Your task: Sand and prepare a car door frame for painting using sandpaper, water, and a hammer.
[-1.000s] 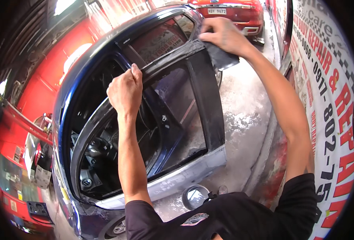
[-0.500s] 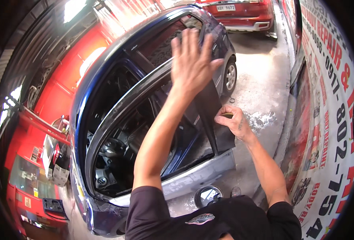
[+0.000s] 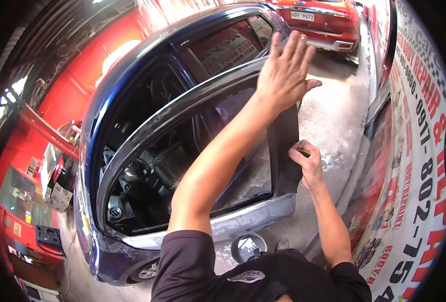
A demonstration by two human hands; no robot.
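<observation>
Car door [image 3: 283, 163] stands by left hand [image 3: 283, 80], grip splayed, and right hand [image 3: 310, 163], curled, its hold unclear.

A long white banner [image 3: 401, 216] curves down the right of the frame, bearing large red capitals, a line of big black digits and smaller red lettering along its inner edge; grey letters stand near its upper end. At the top, a pale licence plate [image 3: 302, 16] with dark characters sits on the red vehicle [image 3: 328, 31], below an oval badge [image 3: 299, 3]. Lettering also shows in the dark side window [image 3: 228, 53] of the blue car [image 3: 113, 83].
</observation>
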